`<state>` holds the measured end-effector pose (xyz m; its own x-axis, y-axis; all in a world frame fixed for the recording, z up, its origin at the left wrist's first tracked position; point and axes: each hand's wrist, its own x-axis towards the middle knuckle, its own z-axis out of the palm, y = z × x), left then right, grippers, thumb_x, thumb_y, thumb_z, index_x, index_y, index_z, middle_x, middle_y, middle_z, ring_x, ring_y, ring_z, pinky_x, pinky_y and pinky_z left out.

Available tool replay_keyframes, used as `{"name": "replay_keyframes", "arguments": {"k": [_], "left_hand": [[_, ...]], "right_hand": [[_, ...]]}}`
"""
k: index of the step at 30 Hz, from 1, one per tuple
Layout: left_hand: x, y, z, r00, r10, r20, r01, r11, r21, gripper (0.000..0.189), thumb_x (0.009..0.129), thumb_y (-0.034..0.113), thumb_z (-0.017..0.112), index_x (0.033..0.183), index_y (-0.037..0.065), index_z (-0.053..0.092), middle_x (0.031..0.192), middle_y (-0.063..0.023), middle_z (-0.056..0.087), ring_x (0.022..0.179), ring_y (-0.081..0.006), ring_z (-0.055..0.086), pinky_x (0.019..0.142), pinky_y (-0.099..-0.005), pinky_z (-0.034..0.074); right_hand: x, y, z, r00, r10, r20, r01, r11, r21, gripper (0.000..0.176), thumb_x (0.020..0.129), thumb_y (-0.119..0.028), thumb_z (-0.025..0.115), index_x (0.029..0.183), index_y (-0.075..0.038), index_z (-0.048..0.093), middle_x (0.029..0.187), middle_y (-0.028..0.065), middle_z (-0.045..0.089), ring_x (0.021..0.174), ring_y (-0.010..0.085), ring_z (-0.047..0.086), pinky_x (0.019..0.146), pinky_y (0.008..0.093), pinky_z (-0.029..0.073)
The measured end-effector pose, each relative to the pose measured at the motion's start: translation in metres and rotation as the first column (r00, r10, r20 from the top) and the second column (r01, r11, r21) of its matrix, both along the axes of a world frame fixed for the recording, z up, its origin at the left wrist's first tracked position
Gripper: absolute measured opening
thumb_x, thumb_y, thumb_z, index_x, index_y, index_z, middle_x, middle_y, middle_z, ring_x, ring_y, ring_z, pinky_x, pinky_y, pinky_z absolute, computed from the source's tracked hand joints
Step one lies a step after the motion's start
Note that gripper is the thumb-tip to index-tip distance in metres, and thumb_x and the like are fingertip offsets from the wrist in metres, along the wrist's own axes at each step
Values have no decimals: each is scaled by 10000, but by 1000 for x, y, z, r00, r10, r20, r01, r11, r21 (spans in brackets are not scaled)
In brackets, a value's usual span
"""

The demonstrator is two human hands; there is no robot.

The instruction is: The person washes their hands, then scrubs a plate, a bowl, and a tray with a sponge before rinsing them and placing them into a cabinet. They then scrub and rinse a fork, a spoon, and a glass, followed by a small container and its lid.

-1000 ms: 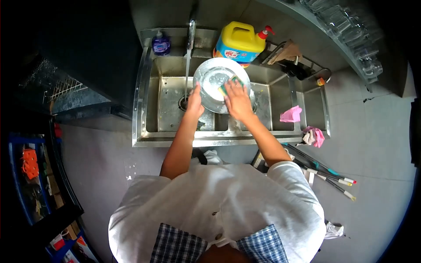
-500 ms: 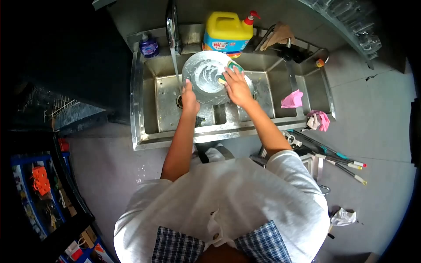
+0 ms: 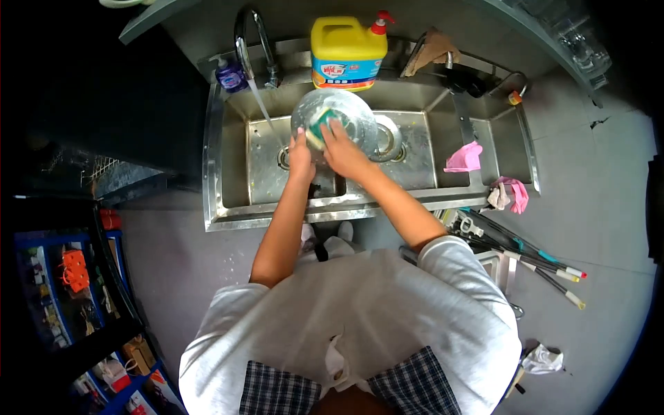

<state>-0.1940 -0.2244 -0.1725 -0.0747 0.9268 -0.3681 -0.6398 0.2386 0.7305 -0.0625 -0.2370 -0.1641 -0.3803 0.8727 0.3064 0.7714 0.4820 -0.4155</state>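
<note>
A round silvery plate (image 3: pixel 354 105), smeared with suds, is tilted over the sink divider. My left hand (image 3: pixel 301 158) grips its lower left rim, with the fingers partly hidden. My right hand (image 3: pixel 341 150) presses a green and yellow sponge (image 3: pixel 320 125) against the plate's inner face, left of its middle. Behind the plate, a round metal dish (image 3: pixel 391 140) lies in the right basin of the steel sink (image 3: pixel 235 216). Water runs from the tap (image 3: pixel 241 43) into the left basin, beside the plate.
A yellow detergent jug (image 3: pixel 339 47) and a purple soap bottle (image 3: pixel 229 76) stand at the sink's back edge. A pink glove (image 3: pixel 464 158) hangs over the right divider. Long-handled tools (image 3: pixel 532 257) lie to the right. A glass-laden shelf (image 3: pixel 574 59) juts out at upper right.
My right hand and the sponge have moved left and slightly down across the plate. The plate's tilt has changed, showing more of the dish behind it. The camera view has shifted a little.
</note>
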Motion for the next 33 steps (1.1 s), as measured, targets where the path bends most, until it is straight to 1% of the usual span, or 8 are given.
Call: {"name": "replay_keyframes", "arguments": {"k": [8, 12, 18, 22, 24, 26, 27, 33], "left_hand": [[2, -15, -11, 995, 73, 65, -71, 997, -37, 424, 859, 32, 515, 1265, 28, 391, 1193, -136, 528, 1073, -274, 533, 877, -414, 466], [14, -26, -1, 997, 79, 16, -78, 994, -80, 441, 765, -78, 524, 1193, -8, 440, 1117, -166, 562, 987, -299, 577, 822, -427, 502], [63, -34, 9, 991, 60, -120, -60, 998, 5, 413, 723, -83, 552, 1130, -53, 486, 1033, -192, 596, 896, -298, 605, 774, -404, 507], [56, -38, 3, 995, 9, -104, -13, 999, -33, 411, 730, -83, 520, 1138, -31, 514, 1079, -167, 592, 957, -284, 595, 821, -413, 492], [54, -38, -10, 996, 57, -62, -57, 998, 5, 418, 742, -76, 521, 1158, -37, 504, 1094, -162, 588, 970, -289, 590, 819, -422, 492], [43, -36, -45, 997, -66, 34, 71, 984, -163, 292, 780, -31, 545, 1071, -51, 545, 1002, -171, 618, 900, -296, 613, 793, -430, 507], [49, -49, -39, 994, -73, 82, 89, 974, -207, 253, 790, -14, 552, 1039, -57, 553, 974, -171, 623, 877, -295, 616, 782, -429, 511], [77, -36, -27, 932, -303, 198, 339, 923, -184, 167, 817, 47, 589, 948, -55, 575, 884, -148, 634, 782, -251, 627, 726, -367, 531]], "right_hand": [[72, -23, 36, 987, -11, 159, -5, 995, 97, 228, 652, -29, 549, 875, -49, 594, 933, 116, 604, 916, 307, 552, 785, 435, 421], [120, -3, 69, 978, -43, 203, 87, 973, -212, 228, 754, -117, 533, 963, -55, 600, 997, 111, 592, 996, 331, 511, 794, 444, 440], [112, -32, 52, 949, -71, 309, 64, 997, 34, 557, 721, -259, 644, 1210, -50, 476, 1111, 196, 533, 1062, 362, 463, 893, 456, 387], [147, -35, 40, 985, -140, -102, 153, 980, 131, 444, 696, -163, 640, 1118, -50, 556, 1048, 199, 585, 998, 347, 539, 887, 426, 414], [174, -22, 25, 811, -300, -502, 406, 906, 116, 333, 754, -119, 610, 1077, -45, 577, 985, 173, 615, 909, 299, 590, 834, 382, 454], [179, -16, 20, 62, -488, -871, 150, 867, -475, 257, 899, -232, 530, 1073, -48, 572, 974, 79, 619, 876, 188, 596, 778, 308, 476], [174, -27, 17, -82, -570, -817, -58, 822, -567, 293, 904, -274, 519, 1091, -53, 568, 982, 74, 617, 898, 188, 589, 800, 317, 469], [117, -21, 38, -454, -514, -728, -380, 850, -364, 475, 919, -454, 411, 1155, -67, 553, 1170, 97, 581, 1063, 257, 542, 945, 401, 410]]}}
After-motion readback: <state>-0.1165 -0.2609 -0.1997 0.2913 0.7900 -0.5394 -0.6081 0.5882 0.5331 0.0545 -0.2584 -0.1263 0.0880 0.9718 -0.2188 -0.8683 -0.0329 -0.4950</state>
